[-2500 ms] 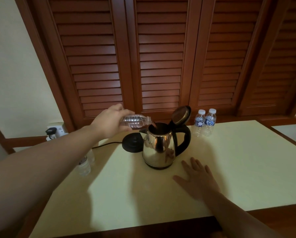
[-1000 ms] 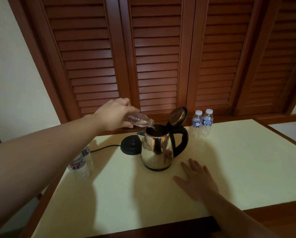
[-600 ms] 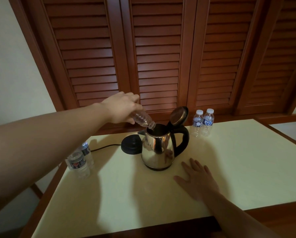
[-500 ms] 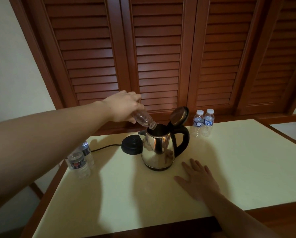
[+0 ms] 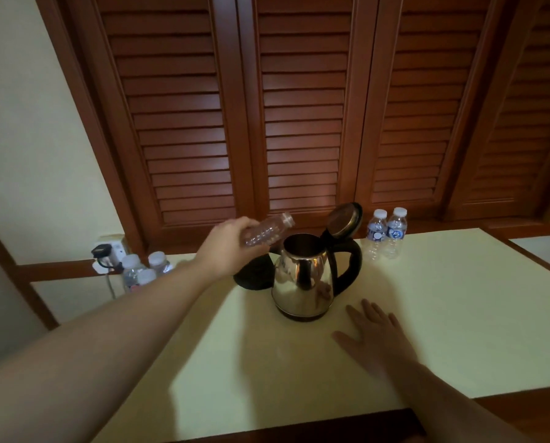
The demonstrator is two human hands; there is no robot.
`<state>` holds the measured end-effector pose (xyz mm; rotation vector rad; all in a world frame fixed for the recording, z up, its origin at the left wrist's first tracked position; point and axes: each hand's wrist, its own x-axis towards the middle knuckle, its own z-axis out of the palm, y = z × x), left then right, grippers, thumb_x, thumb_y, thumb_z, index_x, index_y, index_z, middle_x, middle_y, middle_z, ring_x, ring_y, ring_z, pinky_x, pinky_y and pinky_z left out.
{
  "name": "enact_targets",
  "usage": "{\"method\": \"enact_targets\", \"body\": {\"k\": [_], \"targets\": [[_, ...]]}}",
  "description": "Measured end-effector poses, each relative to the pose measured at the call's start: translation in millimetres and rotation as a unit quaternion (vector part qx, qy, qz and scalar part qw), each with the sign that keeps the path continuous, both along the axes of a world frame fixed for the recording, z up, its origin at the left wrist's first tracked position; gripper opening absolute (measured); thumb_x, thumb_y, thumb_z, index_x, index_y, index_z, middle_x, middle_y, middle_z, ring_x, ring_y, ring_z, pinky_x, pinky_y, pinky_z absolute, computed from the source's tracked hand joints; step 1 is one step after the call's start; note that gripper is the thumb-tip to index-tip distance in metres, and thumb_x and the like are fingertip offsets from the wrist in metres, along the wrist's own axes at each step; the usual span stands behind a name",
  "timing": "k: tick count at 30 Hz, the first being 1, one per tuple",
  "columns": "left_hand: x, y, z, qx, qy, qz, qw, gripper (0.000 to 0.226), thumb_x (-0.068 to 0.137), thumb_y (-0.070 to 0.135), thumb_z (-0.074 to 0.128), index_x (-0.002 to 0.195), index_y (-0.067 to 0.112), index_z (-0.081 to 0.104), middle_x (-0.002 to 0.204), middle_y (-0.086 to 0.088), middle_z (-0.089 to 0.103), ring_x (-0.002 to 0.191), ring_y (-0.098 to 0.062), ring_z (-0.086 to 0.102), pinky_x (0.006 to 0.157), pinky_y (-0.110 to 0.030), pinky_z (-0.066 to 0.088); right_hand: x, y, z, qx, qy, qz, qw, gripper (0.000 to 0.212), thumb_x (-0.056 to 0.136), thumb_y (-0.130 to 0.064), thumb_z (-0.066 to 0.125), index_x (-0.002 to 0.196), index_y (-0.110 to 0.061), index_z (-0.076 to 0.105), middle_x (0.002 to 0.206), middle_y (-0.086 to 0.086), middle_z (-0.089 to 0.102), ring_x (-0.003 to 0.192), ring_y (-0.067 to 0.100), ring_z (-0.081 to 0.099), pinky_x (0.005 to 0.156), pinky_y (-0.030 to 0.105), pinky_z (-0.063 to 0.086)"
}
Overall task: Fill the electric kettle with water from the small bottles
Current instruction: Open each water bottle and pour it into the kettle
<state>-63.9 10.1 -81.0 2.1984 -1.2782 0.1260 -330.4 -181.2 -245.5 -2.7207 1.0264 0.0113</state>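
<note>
A steel electric kettle (image 5: 302, 282) with a black handle stands mid-table, its lid (image 5: 343, 219) hinged up. My left hand (image 5: 227, 249) grips a small clear bottle (image 5: 267, 233) with no cap, just left of the kettle's mouth. The bottle's neck points up and to the right, and it looks empty. My right hand (image 5: 375, 338) rests flat on the table in front of the kettle, fingers spread. Two capped full bottles (image 5: 387, 235) stand at the back right of the kettle. Several more bottles (image 5: 144, 270) stand at the table's left edge.
The kettle's black base (image 5: 251, 276) sits behind my left wrist, and its cord runs to a wall socket (image 5: 107, 252) at the left. Brown louvred doors (image 5: 299, 107) rise behind the cream table (image 5: 443, 314), whose wooden front edge is near me.
My left hand has tipped the bottle back from its downward pouring angle into the kettle, so the neck now points upward, and has drawn it slightly left. My right hand has not moved.
</note>
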Motion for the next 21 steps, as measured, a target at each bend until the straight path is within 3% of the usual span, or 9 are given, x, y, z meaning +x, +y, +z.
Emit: {"method": "enact_targets", "body": {"k": [2, 6, 9, 12, 15, 21], "targets": [[-8, 10, -25, -0.038, 0.084, 0.047, 0.995, 0.04, 0.083, 0.046, 0.081, 0.115, 0.035, 0.06, 0.095, 0.02, 0.065, 0.084, -0.001, 0.061, 0.065, -0.015, 0.041, 1, 1, 2, -0.007, -0.015, 0.001, 1.0, 0.084, 0.092, -0.08, 0.031, 0.162, -0.035, 0.023, 0.173, 0.001, 0.01, 0.159, 0.021, 0.006, 0.129, 0.043, 0.006], [-15, 36, -85, -0.11, 0.201, 0.096, 0.969, 0.04, 0.074, 0.037, 0.09, 0.1, 0.03, 0.061, 0.084, 0.013, 0.066, 0.078, -0.014, 0.064, 0.066, -0.031, 0.048, 11, 22, 15, -0.056, -0.039, 0.056, 0.996, 0.058, 0.095, -0.064, 0.039, 0.138, -0.029, 0.055, 0.141, -0.003, 0.051, 0.134, 0.02, 0.04, 0.111, 0.035, 0.038], [-17, 60, -111, -0.16, 0.255, 0.129, 0.945, 0.053, 0.062, 0.053, 0.087, 0.095, 0.022, 0.059, 0.079, -0.001, 0.064, 0.071, -0.019, 0.061, 0.071, -0.047, 0.053, 27, 50, 22, 0.016, -0.072, 0.103, 0.992, 0.053, 0.094, -0.065, 0.043, 0.129, -0.029, 0.059, 0.13, -0.009, 0.052, 0.122, 0.014, 0.047, 0.101, 0.03, 0.042], [-20, 77, -122, -0.152, 0.274, 0.148, 0.938, 0.044, 0.073, 0.032, 0.092, 0.098, 0.017, 0.058, 0.091, -0.013, 0.07, 0.082, -0.03, 0.068, 0.074, -0.045, 0.054, 43, 75, 28, 0.077, -0.077, 0.135, 0.985, 0.057, 0.093, -0.07, 0.051, 0.138, -0.034, 0.053, 0.129, -0.014, 0.049, 0.112, 0.006, 0.051, 0.092, 0.026, 0.044], [-20, 91, -129, -0.141, 0.269, 0.141, 0.942, 0.042, 0.076, 0.029, 0.091, 0.1, 0.022, 0.058, 0.094, -0.005, 0.071, 0.088, -0.023, 0.068, 0.073, -0.036, 0.052, 58, 88, 29, 0.083, -0.042, 0.164, 0.982, 0.057, 0.093, -0.063, 0.059, 0.141, -0.033, 0.052, 0.121, -0.013, 0.047, 0.106, 0.008, 0.054, 0.087, 0.027, 0.045], [-23, 109, -129, -0.118, 0.256, 0.086, 0.956, 0.04, 0.079, 0.034, 0.087, 0.106, 0.028, 0.058, 0.101, 0.007, 0.07, 0.095, -0.008, 0.067, 0.079, -0.027, 0.054, 67, 94, 32, 0.066, -0.044, 0.191, 0.978, 0.033, 0.101, -0.047, 0.058, 0.121, -0.021, 0.06, 0.111, -0.008, 0.047, 0.09, 0.006, 0.048, 0.076, 0.026, 0.039]]}}
